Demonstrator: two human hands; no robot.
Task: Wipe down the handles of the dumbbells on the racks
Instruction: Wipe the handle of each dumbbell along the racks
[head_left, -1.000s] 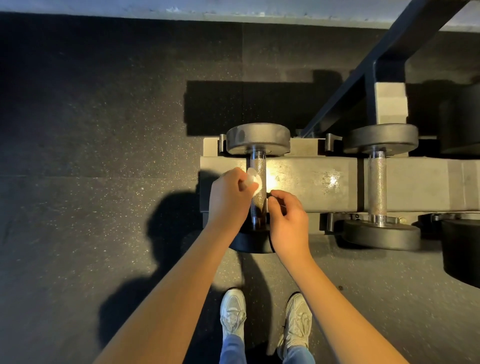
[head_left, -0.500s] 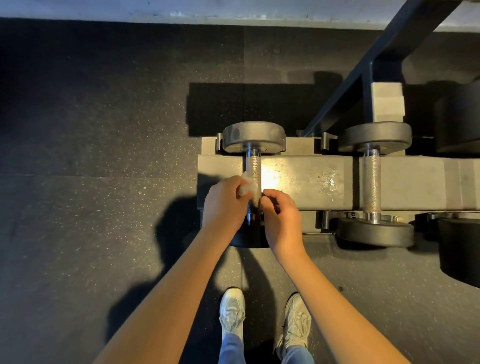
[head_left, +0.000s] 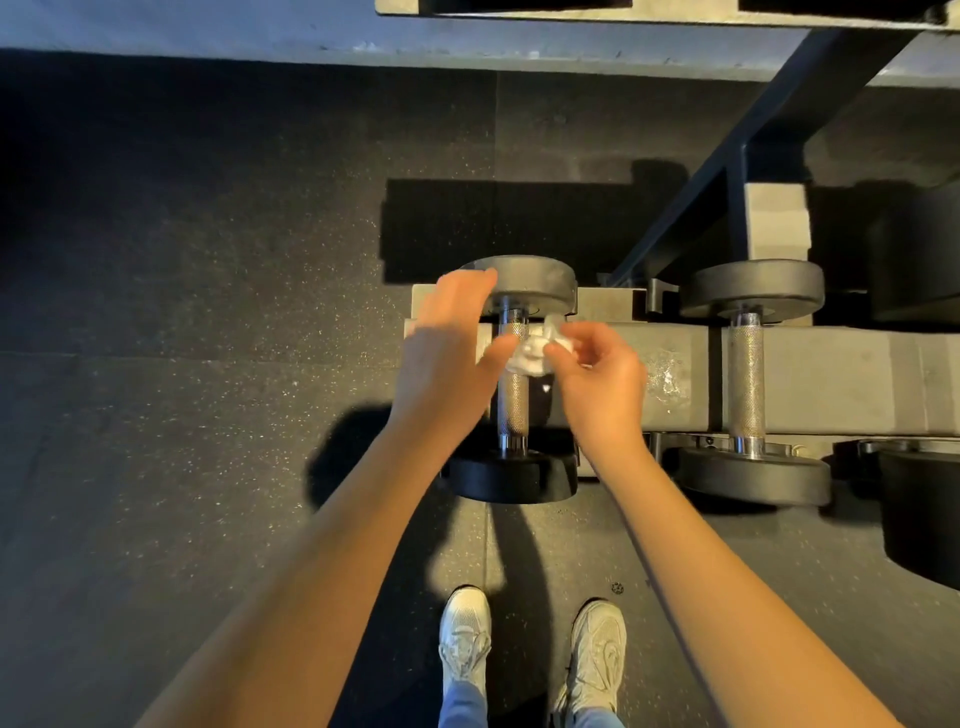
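The leftmost dumbbell lies across the grey rack beam (head_left: 675, 384), and its knurled steel handle (head_left: 511, 405) shows between my two hands. A crumpled white wipe (head_left: 527, 356) hovers just above the handle's far part. My right hand (head_left: 597, 374) pinches the wipe between thumb and fingertips. The fingers of my left hand (head_left: 449, 353) stretch out toward the far plate (head_left: 535, 280), and its thumb tip touches the wipe's left edge. A second dumbbell handle (head_left: 745, 384) lies untouched to the right.
Larger black dumbbell heads (head_left: 924, 509) sit at the right edge. A dark diagonal rack strut (head_left: 727, 156) rises at the upper right. Speckled rubber floor (head_left: 208, 364) spreads to the left, and my white shoes (head_left: 467, 639) stand below the near plate (head_left: 511, 475).
My left hand let go of the handle and wipe and opened toward the far plate. The wipe now sits in my right hand's pinch. Both hands moved up along the handle.
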